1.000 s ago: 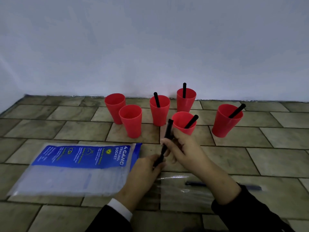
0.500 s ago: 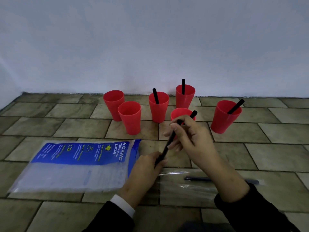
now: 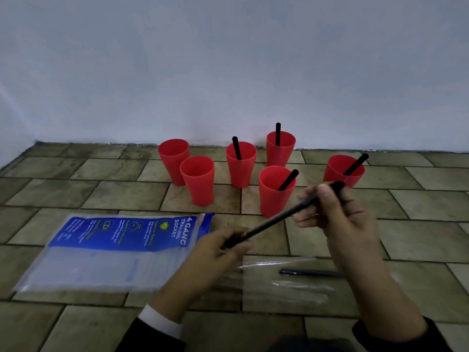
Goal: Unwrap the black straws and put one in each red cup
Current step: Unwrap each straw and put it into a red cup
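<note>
Several red cups stand on the tiled floor near the wall. The two on the left, the far-left cup (image 3: 173, 158) and the cup beside it (image 3: 197, 178), hold nothing. The other cups each hold a black straw, among them the near middle cup (image 3: 275, 191) and the far-right cup (image 3: 343, 168). A black straw (image 3: 278, 219) slants between my hands. My left hand (image 3: 218, 252) pinches its lower end, which looks wrapped in clear film. My right hand (image 3: 337, 212) grips its upper end. Another black straw (image 3: 311, 272) lies on the floor among clear wrappers.
A blue-and-clear plastic package (image 3: 109, 250) lies flat at the left. Crumpled clear wrappers (image 3: 286, 283) lie under my hands. A white wall (image 3: 228, 72) rises just behind the cups. Bare tiles stretch out to the right.
My right hand has drawn the straw's upper end up and to the right, away from my left hand. The straw has tilted from nearly upright to a shallow slant.
</note>
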Demonstrator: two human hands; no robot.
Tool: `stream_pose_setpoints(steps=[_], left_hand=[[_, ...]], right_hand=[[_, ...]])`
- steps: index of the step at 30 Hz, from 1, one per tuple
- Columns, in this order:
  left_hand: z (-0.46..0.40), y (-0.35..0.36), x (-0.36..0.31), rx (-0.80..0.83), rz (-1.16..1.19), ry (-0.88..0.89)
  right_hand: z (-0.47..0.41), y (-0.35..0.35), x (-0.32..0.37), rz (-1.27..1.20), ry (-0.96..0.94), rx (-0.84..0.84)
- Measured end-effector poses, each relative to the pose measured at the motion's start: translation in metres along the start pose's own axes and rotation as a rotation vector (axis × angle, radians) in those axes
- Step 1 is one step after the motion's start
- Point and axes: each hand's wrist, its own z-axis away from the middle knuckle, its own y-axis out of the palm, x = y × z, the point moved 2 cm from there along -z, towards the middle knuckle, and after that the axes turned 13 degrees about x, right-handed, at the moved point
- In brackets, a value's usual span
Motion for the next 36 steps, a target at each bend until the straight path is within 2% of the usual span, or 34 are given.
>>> stream_pose_setpoints(steps=[5,8,11,16,20,25,28,32,36], left_hand=[[0.017,-0.019,0.002,0.073,0.772,0.088],[0.016,-0.01,0.006,0.063,1.016,0.107],[0.015,-0.007,0.009,0.027,1.127,0.107],[0.009,-0.006,0.015,-0.159,1.1,0.036],[0.007,-0.006,0.007,-0.312,0.971,0.053],[0.005,-0.007,0.002,-0.577,0.568,0.015],[0.006,-0.008,0.007,-0.644,0.387,0.014],[0.004,-0.011,0.013,-0.689,0.386,0.034],[0.007,-0.028,0.019,-0.777,0.617,0.069]], right_hand=[[0.01,-0.014,-0.017,-0.349,0.076,-0.195],[0.016,-0.01,-0.033,-0.481,0.169,-0.27],[0.022,-0.008,-0.047,-0.582,0.253,-0.325],[0.029,-0.005,-0.06,-0.63,0.336,-0.356],[0.032,-0.005,-0.065,-0.634,0.362,-0.36],[0.032,-0.003,-0.067,-0.665,0.391,-0.348],[0.032,-0.002,-0.069,-0.688,0.38,-0.327],[0.033,-0.003,-0.072,-0.698,0.39,-0.317],[0.035,-0.014,-0.076,-0.698,0.371,-0.357]])
